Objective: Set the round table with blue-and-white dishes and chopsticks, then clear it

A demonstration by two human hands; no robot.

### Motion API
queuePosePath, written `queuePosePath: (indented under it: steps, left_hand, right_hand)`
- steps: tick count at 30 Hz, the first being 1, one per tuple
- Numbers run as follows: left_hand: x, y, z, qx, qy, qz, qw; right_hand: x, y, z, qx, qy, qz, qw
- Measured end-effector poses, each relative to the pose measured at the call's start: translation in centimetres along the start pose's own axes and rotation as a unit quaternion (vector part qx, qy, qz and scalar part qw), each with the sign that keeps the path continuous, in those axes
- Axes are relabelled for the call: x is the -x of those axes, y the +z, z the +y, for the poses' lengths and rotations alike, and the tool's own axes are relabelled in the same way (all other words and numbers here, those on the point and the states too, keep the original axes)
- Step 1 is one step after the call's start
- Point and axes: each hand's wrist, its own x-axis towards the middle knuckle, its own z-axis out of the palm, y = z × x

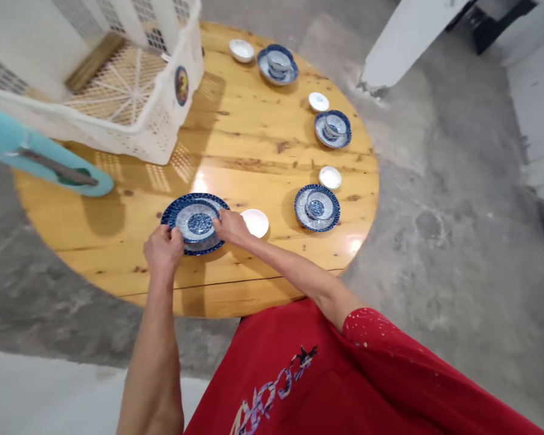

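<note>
A blue-and-white patterned bowl sits on a matching plate near the front of the round wooden table. My left hand grips the left side of the bowl and plate with curled fingers. My right hand holds the right side of the same set. A small white saucer lies just right of my right hand.
Three more blue plate-and-bowl sets line the table's right rim, each with a small white saucer beside it. A white plastic crate stands at the back left. A teal object overhangs the left edge.
</note>
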Motion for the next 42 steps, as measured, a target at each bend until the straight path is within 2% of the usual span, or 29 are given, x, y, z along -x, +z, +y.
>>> queuePosePath:
  steps: [5, 8, 10, 13, 16, 20, 24, 28, 34, 42]
  left_hand:
    - [2.2, -1.6, 3.6, -0.090, 0.063, 0.062, 0.992]
    - [3.8, -1.7, 6.4, -0.110, 0.108, 0.094, 0.984]
    - [4.9, -1.1, 8.5, -0.113, 0.132, 0.101, 0.980]
    - [6.8, 1.0, 12.3, -0.097, 0.152, 0.102, 0.978]
    - [8.8, 4.0, 16.6, -0.072, 0.174, 0.084, 0.978]
    - [11.0, 8.5, 22.4, -0.063, 0.196, 0.023, 0.978]
    - [12.1, 12.2, 26.5, -0.078, 0.193, -0.051, 0.977]
    - [12.3, 14.5, 28.2, -0.108, 0.181, -0.096, 0.973]
    - [12.3, 15.9, 28.7, -0.129, 0.146, -0.141, 0.971]
    - [12.1, 16.3, 28.6, -0.214, 0.123, -0.117, 0.962]
  right_hand:
    - [1.2, -1.5, 1.2, -0.016, -0.001, 0.007, 1.000]
    - [2.6, -4.0, 3.1, -0.036, -0.009, 0.032, 0.999]
    - [3.6, -6.0, 4.9, -0.051, -0.014, 0.054, 0.997]
    - [4.9, -9.3, 8.7, -0.055, -0.020, 0.090, 0.994]
    - [6.2, -12.5, 13.6, -0.042, -0.026, 0.140, 0.989]
    - [7.7, -16.1, 20.6, -0.030, -0.008, 0.198, 0.980]
    - [8.6, -17.9, 26.0, -0.019, 0.022, 0.202, 0.979]
    - [8.7, -18.5, 28.5, 0.040, 0.051, 0.150, 0.987]
    - [8.4, -19.2, 29.6, 0.113, 0.078, 0.054, 0.989]
    - [7.7, -19.4, 29.6, 0.158, 0.083, -0.034, 0.983]
